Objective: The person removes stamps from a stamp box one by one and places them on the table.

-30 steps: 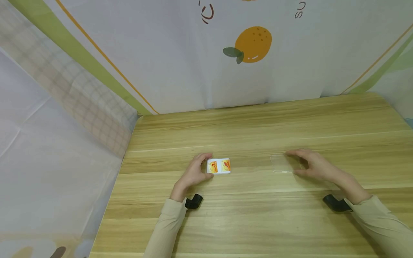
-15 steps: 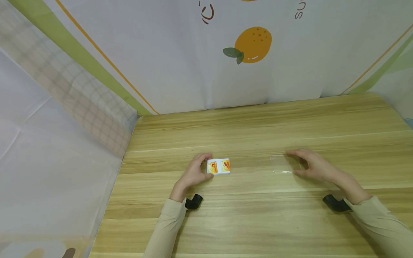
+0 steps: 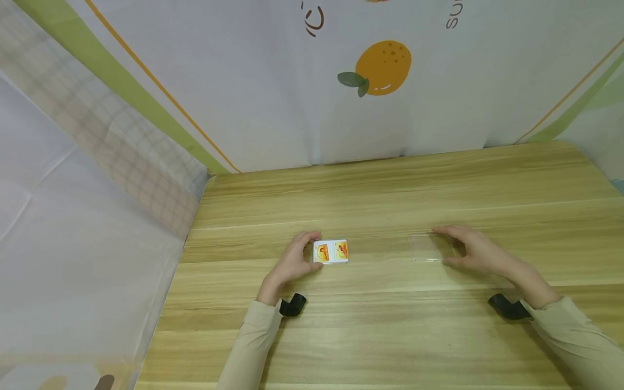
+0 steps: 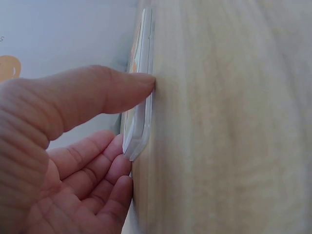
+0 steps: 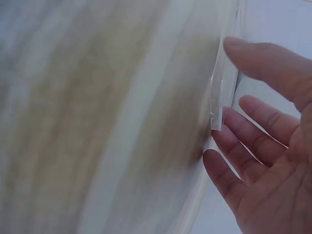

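On the wooden table lies a small flat card box (image 3: 334, 252). Two orange-and-yellow pictures show on its white face. My left hand (image 3: 294, 257) holds its left end, thumb at the near edge and fingers at the far edge. In the left wrist view, white card layers sit on the clear plastic base (image 4: 150, 105), with the thumb pressed to its side. To the right, my right hand (image 3: 474, 249) holds the right end of a clear, thin plastic lid (image 3: 426, 248) between thumb and fingers. The right wrist view shows the thumb at the lid's edge (image 5: 217, 105).
The wood-grain table (image 3: 380, 336) extends around both hands. A white cloth with a printed orange (image 3: 383, 67) hangs behind its far edge, and another cloth (image 3: 88, 227) hangs at the left. Black wrist mounts (image 3: 293, 305) stick out from both sleeves.
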Tool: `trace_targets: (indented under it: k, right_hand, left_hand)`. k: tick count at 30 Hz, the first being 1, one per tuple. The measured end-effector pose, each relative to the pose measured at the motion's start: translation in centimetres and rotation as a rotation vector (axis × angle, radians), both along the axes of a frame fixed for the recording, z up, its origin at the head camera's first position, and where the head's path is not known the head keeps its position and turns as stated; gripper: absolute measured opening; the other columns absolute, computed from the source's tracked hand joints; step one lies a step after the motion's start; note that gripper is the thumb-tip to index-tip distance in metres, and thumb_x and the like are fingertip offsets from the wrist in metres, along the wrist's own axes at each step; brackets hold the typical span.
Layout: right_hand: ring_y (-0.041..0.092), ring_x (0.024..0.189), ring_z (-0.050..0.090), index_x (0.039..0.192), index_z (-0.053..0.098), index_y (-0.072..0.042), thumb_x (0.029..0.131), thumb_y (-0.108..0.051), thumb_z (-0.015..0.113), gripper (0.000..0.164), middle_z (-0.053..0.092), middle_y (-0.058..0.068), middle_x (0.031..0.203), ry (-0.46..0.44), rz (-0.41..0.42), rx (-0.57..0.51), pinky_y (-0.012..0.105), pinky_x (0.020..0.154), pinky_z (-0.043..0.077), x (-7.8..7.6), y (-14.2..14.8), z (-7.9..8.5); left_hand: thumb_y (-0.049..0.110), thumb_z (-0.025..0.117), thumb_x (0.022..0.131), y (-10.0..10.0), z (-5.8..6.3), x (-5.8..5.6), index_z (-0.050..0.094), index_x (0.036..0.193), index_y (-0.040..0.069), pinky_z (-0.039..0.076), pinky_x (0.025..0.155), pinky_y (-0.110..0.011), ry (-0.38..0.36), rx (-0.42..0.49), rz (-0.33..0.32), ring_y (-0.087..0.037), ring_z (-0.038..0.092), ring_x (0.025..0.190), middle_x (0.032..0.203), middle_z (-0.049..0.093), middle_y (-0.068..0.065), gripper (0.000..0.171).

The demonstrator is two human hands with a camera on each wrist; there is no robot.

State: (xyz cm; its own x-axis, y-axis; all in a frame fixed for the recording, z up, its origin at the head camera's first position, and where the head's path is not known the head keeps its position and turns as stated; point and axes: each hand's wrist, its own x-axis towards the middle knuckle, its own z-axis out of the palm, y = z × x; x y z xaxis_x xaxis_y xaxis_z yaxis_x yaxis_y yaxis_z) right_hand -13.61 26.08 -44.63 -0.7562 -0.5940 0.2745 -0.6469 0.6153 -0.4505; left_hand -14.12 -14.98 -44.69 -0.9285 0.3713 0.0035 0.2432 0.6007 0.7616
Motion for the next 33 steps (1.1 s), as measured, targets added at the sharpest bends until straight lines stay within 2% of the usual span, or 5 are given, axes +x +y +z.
trace_targets:
  k: [4, 13, 18, 22, 33]
  right_hand:
    - [0.035, 0.105, 0.055, 0.122, 0.055, 0.006, 0.067, -0.01, 0.083, 0.063, 0.06, 0.02, 0.117, 0.001, -0.006, -0.012, 0.025, 0.087, 0.043, 0.0, 0.0, 0.1]
    - [0.036, 0.101, 0.057, 0.117, 0.057, 0.009, 0.067, -0.003, 0.081, 0.056, 0.062, 0.021, 0.112, 0.048, 0.001, -0.058, 0.003, 0.093, 0.027, -0.4, -0.3, 0.2]
    - [0.035, 0.101, 0.059, 0.119, 0.056, 0.008, 0.07, -0.006, 0.08, 0.055, 0.062, 0.021, 0.112, 0.016, -0.02, -0.054, 0.025, 0.088, 0.048, -0.5, -0.5, 0.7]
    - [0.038, 0.102, 0.058, 0.12, 0.055, 0.009, 0.072, -0.007, 0.079, 0.056, 0.061, 0.023, 0.113, -0.018, -0.024, -0.058, 0.049, 0.081, 0.049, -0.5, -0.8, 1.1]
    - [0.037, 0.1, 0.059, 0.119, 0.056, 0.009, 0.071, -0.006, 0.079, 0.055, 0.062, 0.022, 0.111, 0.015, -0.014, -0.073, 0.05, 0.08, 0.049, -0.7, -1.9, 1.7]
  left_hand:
    - [-0.005, 0.077, 0.069, 0.0, 0.0, 0.0, 0.049, 0.129, -0.003, 0.039, 0.102, -0.04, -0.004, -0.003, 0.0, -0.027, 0.047, 0.116, 0.125, 0.054, -0.012, 0.066]
    - [-0.003, 0.077, 0.071, 0.0, 0.1, 0.1, 0.048, 0.13, -0.003, 0.038, 0.102, -0.04, -0.015, -0.008, -0.001, -0.028, 0.046, 0.117, 0.126, 0.053, -0.013, 0.066]
    - [-0.003, 0.077, 0.071, 0.1, 0.2, 0.1, 0.048, 0.131, -0.003, 0.038, 0.102, -0.04, -0.022, -0.013, -0.001, -0.027, 0.046, 0.117, 0.126, 0.052, -0.012, 0.066]
    - [-0.004, 0.077, 0.071, 0.1, 0.3, 0.1, 0.048, 0.13, -0.003, 0.038, 0.103, -0.041, -0.021, 0.0, -0.003, -0.028, 0.046, 0.117, 0.126, 0.052, -0.013, 0.066]
    - [-0.004, 0.074, 0.072, -0.2, 0.1, 0.2, 0.047, 0.128, -0.007, 0.04, 0.1, -0.039, 0.046, 0.021, -0.051, -0.03, 0.046, 0.114, 0.124, 0.052, -0.016, 0.062]
